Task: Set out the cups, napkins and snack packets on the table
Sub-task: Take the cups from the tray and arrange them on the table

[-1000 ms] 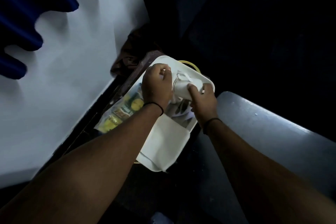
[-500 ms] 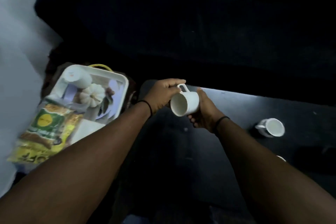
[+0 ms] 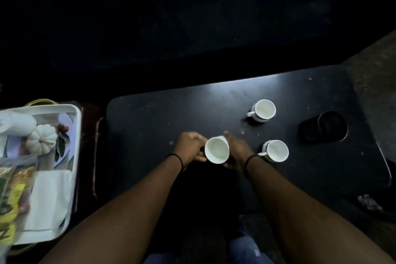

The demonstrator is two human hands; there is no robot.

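Both hands hold one white cup [image 3: 216,149] upright over the black table [image 3: 162,118], mouth up. My left hand [image 3: 190,148] grips its left side and my right hand [image 3: 236,150] wraps its right side. Two more white cups stand on the table: one [image 3: 276,150] just right of my right wrist, another [image 3: 264,109] farther back. At the left a white tray [image 3: 76,135] holds folded white napkins [image 3: 49,197], yellow snack packets [image 3: 11,203] and another white cup [image 3: 18,124] lying on its side.
A small white pumpkin ornament [image 3: 41,141] lies in the tray. A black round holder [image 3: 330,126] sits on the table's right part. The tray rests on a dark wooden stand [image 3: 94,148] left of the table. The surroundings are dark.
Both hands lifted the cup out of the tray, carried it right over the table and turned it mouth up. The view swung right, showing two cups standing on the table.
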